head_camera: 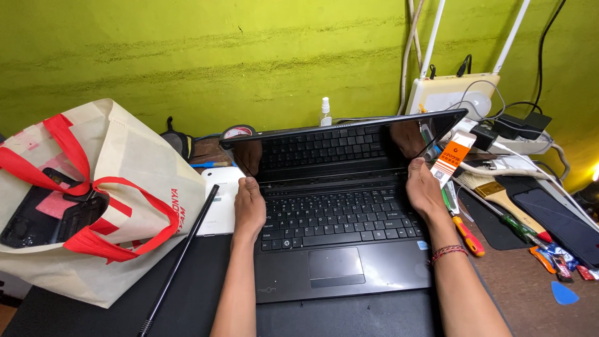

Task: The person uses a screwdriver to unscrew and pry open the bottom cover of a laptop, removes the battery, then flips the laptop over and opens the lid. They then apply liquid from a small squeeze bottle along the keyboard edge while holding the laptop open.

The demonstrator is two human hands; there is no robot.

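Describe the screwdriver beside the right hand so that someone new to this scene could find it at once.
Start at the black laptop in the middle of the desk and go to its right edge, just past the right hand. The screwdriver lies there on the brown desk. Its orange and red handle sets it apart from the green-handled screwdriver lying farther right.

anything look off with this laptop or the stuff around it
The laptop lid is tipped far forward, half shut over the keyboard, with the left hand and right hand at its hinge corners. A loose black strip lies askew beside the bag.
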